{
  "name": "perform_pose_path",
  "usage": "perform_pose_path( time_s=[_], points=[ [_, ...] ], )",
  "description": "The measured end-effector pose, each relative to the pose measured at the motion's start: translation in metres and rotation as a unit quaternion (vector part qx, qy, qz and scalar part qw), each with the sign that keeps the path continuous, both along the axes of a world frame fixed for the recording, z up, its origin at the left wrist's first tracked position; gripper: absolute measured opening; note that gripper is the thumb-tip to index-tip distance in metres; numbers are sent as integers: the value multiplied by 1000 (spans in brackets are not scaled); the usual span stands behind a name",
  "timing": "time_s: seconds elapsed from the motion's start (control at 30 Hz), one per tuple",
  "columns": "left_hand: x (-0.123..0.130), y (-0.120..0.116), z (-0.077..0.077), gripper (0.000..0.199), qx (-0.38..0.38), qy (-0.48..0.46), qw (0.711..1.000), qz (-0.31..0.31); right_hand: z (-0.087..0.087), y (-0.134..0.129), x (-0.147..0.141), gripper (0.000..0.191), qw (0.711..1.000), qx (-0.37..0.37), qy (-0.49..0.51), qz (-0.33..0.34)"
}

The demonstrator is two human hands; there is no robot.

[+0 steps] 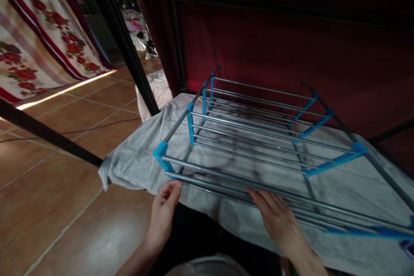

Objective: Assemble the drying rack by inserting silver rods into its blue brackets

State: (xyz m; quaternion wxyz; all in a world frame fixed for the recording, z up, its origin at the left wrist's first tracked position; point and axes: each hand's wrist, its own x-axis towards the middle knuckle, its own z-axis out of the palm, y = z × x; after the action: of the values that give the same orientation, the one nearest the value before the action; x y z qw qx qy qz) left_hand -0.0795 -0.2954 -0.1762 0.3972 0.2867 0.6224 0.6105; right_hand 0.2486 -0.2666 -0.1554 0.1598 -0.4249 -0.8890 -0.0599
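A rack of thin grey metal tubes joined by blue plastic connectors (161, 151) lies across a grey blanket (129, 164) in front of me. My left hand (165, 209) has its thumb and fingers closed at the left end of the nearest lower tube (207, 188), just below a corner connector. Farther right, my right hand (280, 222) rests over the near tubes, its fingers bent around a rod and its thumb hidden. Several parallel tubes (246, 120) span the rack's left and right sides.
Dark metal posts (121, 30) rise at the left, and a dark red curtain (274, 51) hangs behind the rack. A floral cloth (48, 39) hangs at upper left. A thin cable (97, 127) crosses the tiled floor (48, 181). Assorted items lie beyond the post.
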Motion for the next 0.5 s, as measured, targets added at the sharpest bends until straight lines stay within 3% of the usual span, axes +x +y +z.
perform_pose_path(
  time_s=[0.07,0.13,0.2,0.37,0.5],
  points=[
    [-21,5,3,29,62,54,991,110,1,0,1,63,1000,-2,3,-1],
    [-37,17,9,25,111,73,979,154,1,0,2,61,1000,-6,3,3],
    [-44,34,15,31,114,76,981,139,1,0,4,61,1000,-9,4,9],
    [-36,65,28,59,77,85,993,16,-1,1,8,58,1000,-15,1,8],
    [-25,68,36,64,50,94,993,40,5,4,-2,48,1000,-13,-5,15]
  ],
)
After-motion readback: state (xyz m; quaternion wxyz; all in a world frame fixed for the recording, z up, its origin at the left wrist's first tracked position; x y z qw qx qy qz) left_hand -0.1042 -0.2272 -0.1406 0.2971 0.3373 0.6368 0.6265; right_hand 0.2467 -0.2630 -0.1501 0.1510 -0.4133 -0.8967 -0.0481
